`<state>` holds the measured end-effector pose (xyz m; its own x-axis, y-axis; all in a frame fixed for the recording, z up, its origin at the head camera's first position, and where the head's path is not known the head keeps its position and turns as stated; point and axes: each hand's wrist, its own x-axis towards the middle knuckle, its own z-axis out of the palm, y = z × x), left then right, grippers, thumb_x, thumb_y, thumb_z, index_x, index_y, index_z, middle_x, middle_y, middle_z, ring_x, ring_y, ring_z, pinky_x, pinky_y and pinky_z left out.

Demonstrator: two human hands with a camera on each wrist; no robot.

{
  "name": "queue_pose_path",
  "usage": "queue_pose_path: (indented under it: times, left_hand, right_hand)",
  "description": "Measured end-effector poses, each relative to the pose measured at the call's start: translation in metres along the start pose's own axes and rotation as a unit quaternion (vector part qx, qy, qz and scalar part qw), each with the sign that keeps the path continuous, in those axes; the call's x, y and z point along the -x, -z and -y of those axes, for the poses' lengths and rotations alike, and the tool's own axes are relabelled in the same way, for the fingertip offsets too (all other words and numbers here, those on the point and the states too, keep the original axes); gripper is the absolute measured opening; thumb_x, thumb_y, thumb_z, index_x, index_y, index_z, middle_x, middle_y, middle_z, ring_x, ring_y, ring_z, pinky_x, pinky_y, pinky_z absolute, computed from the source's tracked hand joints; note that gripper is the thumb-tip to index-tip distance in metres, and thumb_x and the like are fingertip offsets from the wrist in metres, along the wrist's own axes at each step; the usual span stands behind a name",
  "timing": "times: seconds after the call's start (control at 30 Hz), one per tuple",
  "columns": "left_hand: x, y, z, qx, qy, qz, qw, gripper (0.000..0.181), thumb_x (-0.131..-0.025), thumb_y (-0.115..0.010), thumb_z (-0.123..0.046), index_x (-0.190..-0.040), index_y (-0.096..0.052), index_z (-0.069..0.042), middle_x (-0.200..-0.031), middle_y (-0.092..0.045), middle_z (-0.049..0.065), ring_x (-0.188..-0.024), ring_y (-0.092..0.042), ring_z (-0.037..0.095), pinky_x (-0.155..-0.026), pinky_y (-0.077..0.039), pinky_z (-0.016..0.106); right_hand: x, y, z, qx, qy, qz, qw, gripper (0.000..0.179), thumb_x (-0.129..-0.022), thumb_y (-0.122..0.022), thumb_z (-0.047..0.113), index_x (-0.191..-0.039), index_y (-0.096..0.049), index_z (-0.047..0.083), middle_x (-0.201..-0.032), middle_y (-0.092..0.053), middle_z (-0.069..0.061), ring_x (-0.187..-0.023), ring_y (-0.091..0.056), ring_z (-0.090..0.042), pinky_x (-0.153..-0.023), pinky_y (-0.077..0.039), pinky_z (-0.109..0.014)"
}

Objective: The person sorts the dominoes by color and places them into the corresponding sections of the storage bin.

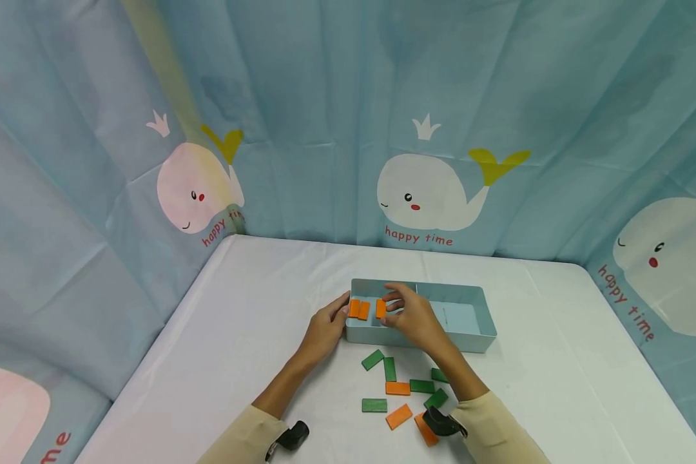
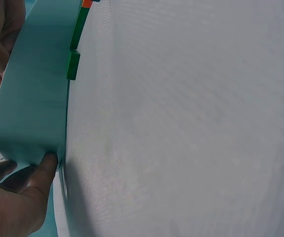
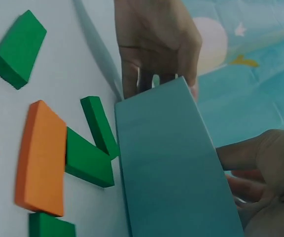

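Note:
A long blue-green box (image 1: pixel 377 335) with a divider lies across the white table. My left hand (image 1: pixel 325 328) rests at its left end; in the left wrist view, the thumb and fingertips of that hand (image 2: pixel 18 202) touch the outside of the end wall. My right hand (image 1: pixel 414 319) reaches into the left compartment and pinches an orange block (image 1: pixel 380 309) between thumb and fingers. Two more orange blocks (image 1: pixel 359 310) lie side by side there, near the left wall. The right wrist view shows the box's front wall (image 3: pixel 171 163) hiding that right hand's fingertips.
In front of the box lie several green blocks (image 1: pixel 374 405) and a few orange blocks (image 1: pixel 399 417), partly under my right forearm. The right compartment (image 1: pixel 455 317) shows its bare floor. A whale-print curtain (image 1: pixel 325 180) hangs behind the table.

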<state>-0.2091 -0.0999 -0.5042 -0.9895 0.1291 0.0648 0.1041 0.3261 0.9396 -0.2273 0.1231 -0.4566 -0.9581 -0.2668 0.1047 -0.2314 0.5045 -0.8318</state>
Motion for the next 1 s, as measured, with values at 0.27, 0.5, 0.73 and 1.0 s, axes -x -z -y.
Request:
queue_pose_path:
  times: [0.27,0.5,0.73,1.0]
  left_hand:
    - [0.000,-0.001,-0.001,-0.001,0.005,-0.001,1.0000,0.050,-0.115,-0.047,-0.024,-0.163,-0.043,-0.008,-0.166,-0.045,0.006,-0.156,-0.038,0.031,-0.128,-0.032,0.055]
    - [0.000,-0.001,-0.001,0.005,0.009,0.001,0.9999,0.051,-0.115,-0.047,-0.026,-0.163,-0.043,-0.010,-0.167,-0.044,0.005,-0.156,-0.038,0.029,-0.128,-0.032,0.053]
    - [0.000,-0.001,0.002,0.002,0.005,0.003,1.0000,0.051,-0.115,-0.047,-0.026,-0.163,-0.043,-0.009,-0.167,-0.044,0.007,-0.156,-0.038,0.031,-0.128,-0.032,0.054]
    - [0.000,0.000,0.000,0.002,0.000,0.004,1.0000,0.050,-0.115,-0.048,-0.025,-0.162,-0.044,-0.010,-0.165,-0.046,0.009,-0.155,-0.039,0.033,-0.127,-0.033,0.055]
  right_hand:
    - [-0.010,-0.004,0.000,0.013,-0.014,0.022,0.9996,0.069,-0.085,-0.084,-0.007,-0.148,-0.058,0.004,-0.126,-0.073,-0.014,-0.104,-0.073,-0.028,-0.084,-0.065,-0.038]
    - [-0.018,-0.010,0.001,0.044,-0.012,0.021,0.9988,0.064,-0.085,-0.083,-0.009,-0.145,-0.060,0.000,-0.124,-0.073,-0.018,-0.102,-0.074,-0.028,-0.082,-0.066,-0.038]
    - [-0.023,-0.017,0.000,0.060,-0.025,0.028,0.9975,0.062,-0.085,-0.081,-0.010,-0.143,-0.061,-0.001,-0.121,-0.073,-0.018,-0.104,-0.075,-0.029,-0.083,-0.066,-0.039]
    - [-0.028,-0.020,-0.001,0.078,-0.013,0.028,0.9965,0.060,-0.085,-0.082,-0.011,-0.141,-0.062,-0.002,-0.127,-0.071,-0.024,-0.107,-0.075,-0.035,-0.088,-0.066,-0.045]
